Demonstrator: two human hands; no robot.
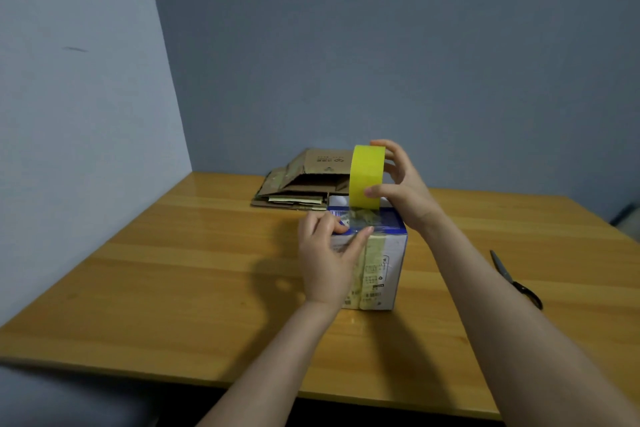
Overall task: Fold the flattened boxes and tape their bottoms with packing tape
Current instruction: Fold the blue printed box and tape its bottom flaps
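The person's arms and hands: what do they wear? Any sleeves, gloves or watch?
The left forearm and the right forearm are bare as far as the picture shows; no sleeve is visible. The left hand and the right hand have no gloves. No watch, bracelet or ring can be seen.

Yellow tape roll (366, 177), blue-and-white printed box (384, 263), brown flattened boxes (304, 180), seemingly black scissors (516, 279)

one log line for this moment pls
step: taping box | right hand: holds yellow tape roll above box | left hand: presses tape strip onto box | scissors: untouched on table
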